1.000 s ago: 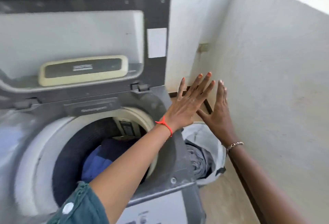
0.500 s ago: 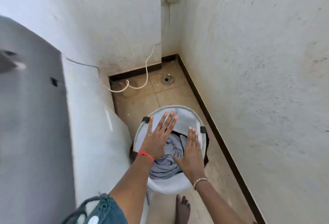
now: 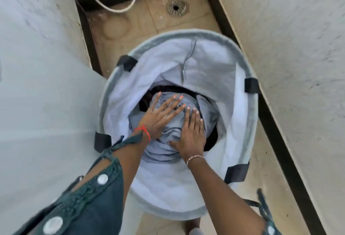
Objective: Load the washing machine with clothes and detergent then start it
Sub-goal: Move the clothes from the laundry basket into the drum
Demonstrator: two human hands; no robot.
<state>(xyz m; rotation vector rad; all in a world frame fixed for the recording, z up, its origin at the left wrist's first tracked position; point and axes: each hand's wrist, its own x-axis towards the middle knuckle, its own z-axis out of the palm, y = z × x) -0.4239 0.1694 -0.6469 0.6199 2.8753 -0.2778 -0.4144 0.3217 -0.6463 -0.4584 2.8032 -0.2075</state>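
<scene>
1. Down below, both hands reach into a round white laundry basket (image 3: 240, 115) that stands on the tan floor (image 3: 130, 27).
2. The left hand (image 3: 158, 117) lies flat on a pile of grey clothes (image 3: 164, 147) inside the basket. Its fingers are spread out and straight. It touches the cloth but does not hold it.
3. The right hand (image 3: 192, 132) lies flat on the same grey clothes, just beside the left hand. Its fingers are straight too, and it holds nothing. The two hands almost touch at the fingertips.
4. Some dark clothes (image 3: 211, 139) peek out under the grey ones, at the back and on the right side.
5. A red string (image 3: 144, 131) is tied around the left wrist. A thin bracelet (image 3: 195, 158) sits on the right wrist.
6. The basket has a grey rim and black strap loops (image 3: 251, 85) around its top.
7. The washing machine (image 3: 43, 122) shows as a big pale side on the left, touching or very near the basket. Its opening is out of sight.
8. A white wall (image 3: 298, 48) stands close on the right, with a dark strip along its bottom.
9. A round metal drain (image 3: 176, 8) sits in the floor behind the basket, and a white cord (image 3: 112, 9) loops down near it.
10. Dark green sleeves (image 3: 89, 205) with white buttons cover the upper arms.
</scene>
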